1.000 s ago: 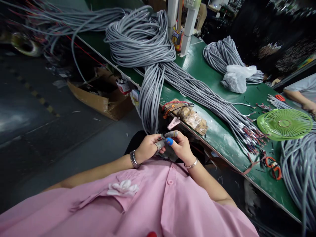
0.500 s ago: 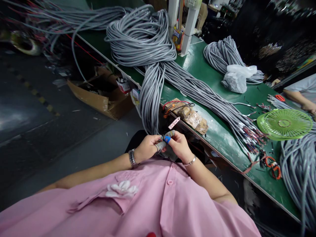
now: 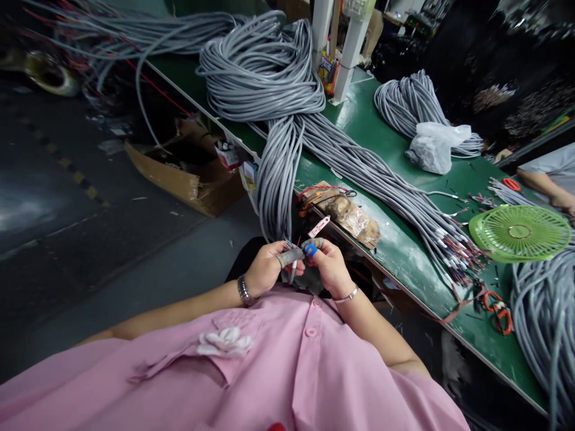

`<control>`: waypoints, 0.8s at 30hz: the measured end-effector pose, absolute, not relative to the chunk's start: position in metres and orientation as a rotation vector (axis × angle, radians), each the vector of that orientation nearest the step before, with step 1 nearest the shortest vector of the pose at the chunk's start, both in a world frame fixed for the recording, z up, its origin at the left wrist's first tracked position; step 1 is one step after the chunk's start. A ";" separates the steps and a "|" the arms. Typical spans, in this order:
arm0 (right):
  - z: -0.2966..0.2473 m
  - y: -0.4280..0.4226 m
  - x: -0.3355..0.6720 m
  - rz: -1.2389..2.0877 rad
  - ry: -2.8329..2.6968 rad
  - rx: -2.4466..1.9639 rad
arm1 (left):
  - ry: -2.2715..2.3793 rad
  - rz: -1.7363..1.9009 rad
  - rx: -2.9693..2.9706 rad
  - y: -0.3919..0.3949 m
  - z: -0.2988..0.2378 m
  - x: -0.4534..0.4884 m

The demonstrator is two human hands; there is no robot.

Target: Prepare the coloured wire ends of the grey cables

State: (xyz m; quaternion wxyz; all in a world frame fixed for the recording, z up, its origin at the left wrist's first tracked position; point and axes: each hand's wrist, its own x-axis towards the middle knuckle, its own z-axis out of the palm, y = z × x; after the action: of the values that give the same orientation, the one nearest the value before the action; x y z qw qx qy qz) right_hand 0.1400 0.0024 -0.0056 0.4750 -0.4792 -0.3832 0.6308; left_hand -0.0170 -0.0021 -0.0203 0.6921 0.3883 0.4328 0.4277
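a slim length of smooth grey cable [image 3: 293,273] is clamped between the thumb and fingers of the left hand [image 3: 264,266], whose thumb is wrapped in dull grey tape. a fine red wire [image 3: 299,241] is seen at the fingertips. the right hand [image 3: 331,268], its thumb banded in bright blue, is brought close against the left; whether a strand is pinched between its fingertips cannot be told. the pink shirt [image 3: 274,371] is matte and softly creased, and a white fabric flower [image 3: 225,342] is set on it.

the bench [image 3: 366,121] is surfaced in glossy, scuffed green. on it are piled rubbery coils [image 3: 263,72], with a long bundle [image 3: 372,176] stretched out to stripped, coloured ends. near its edge a rough wooden block [image 3: 357,221] is bound in clear, shiny film, with a flat pink clip [image 3: 319,226] beside it. a ribbed round green fan [image 3: 521,232], a crumpled plastic bag [image 3: 433,146] and orange-handled scissors [image 3: 498,311] are also laid there. a cardboard box [image 3: 179,173] is left on the dark floor [image 3: 148,239], and another person's arm [image 3: 543,185] is seen across the bench.

the cable is held above the lap, just short of the bench edge; its long axis is turned away from the body, its wired end pointed forward.
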 end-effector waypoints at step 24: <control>0.001 0.005 0.136 1.544 -0.919 -1.129 | 0.990 0.987 0.825 -0.007 -0.012 -0.015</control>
State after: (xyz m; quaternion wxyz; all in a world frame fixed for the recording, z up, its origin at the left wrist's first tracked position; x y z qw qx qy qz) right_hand 0.1362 0.0052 0.0009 0.4880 -0.4645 -0.3779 0.6350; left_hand -0.0146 -0.0070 -0.0123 0.6885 0.3686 0.4423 0.4410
